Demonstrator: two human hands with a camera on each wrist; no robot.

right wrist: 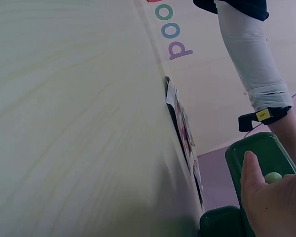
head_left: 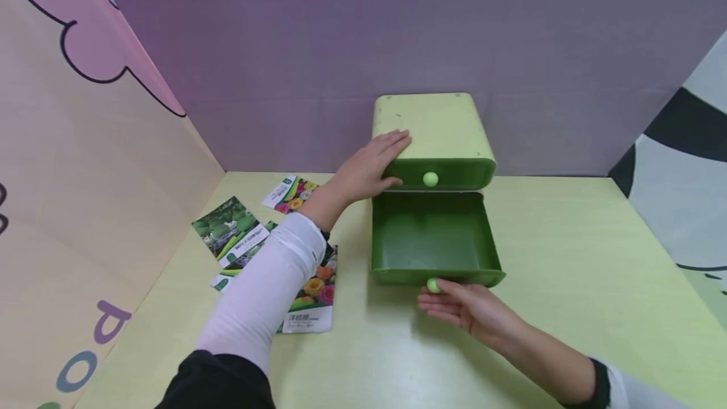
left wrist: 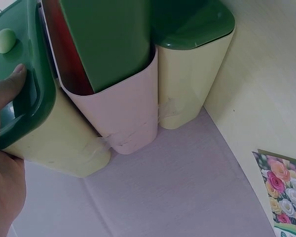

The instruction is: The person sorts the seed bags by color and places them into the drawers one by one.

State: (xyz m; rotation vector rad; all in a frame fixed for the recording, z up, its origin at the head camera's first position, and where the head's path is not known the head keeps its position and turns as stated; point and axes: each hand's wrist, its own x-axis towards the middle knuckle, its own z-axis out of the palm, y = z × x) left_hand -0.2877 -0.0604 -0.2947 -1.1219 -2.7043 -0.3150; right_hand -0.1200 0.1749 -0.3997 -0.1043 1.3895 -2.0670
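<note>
A small cabinet of stacked drawers stands at the back, with its pale yellow top unit uppermost. My left hand rests on the left side of that top, fingers laid straight across it and thumb at the front edge. Below, a deep green drawer is pulled far out, its inside bare. At its front lip my right hand pinches the light green knob between thumb and fingers. The left wrist view shows the pulled-out drawer's pink housing between two yellow ones, and my left thumb beside the top knob.
Several printed packets lie left of the cabinet, partly under my left forearm: a green plant one, a rose one and a mixed flower one. A purple backdrop stands close behind the cabinet. Pale table extends to the right.
</note>
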